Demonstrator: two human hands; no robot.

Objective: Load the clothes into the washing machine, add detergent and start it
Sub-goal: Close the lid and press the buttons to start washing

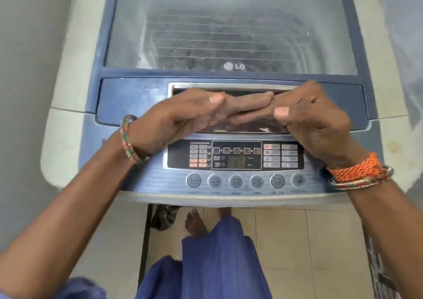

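Note:
A blue and white top-loading washing machine (73,138) fills the view. Its glass lid (229,24) lies shut, and dark clothes (206,44) show dimly through it inside the drum. My left hand (180,115) and my right hand (311,120) rest flat, fingers extended and fingertips meeting, on the silver handle recess (229,87) at the lid's front edge. Neither hand holds anything. Just below them sits the control panel (237,155) with its dark display, and a row of round buttons (246,181) runs along the front.
Grey walls stand close on the left (29,70) and the right (402,24). Below the machine lies a tiled floor (297,241) with my bare foot (194,222), blue garment (217,259) and a dark patterned cloth (164,216) by the machine's base.

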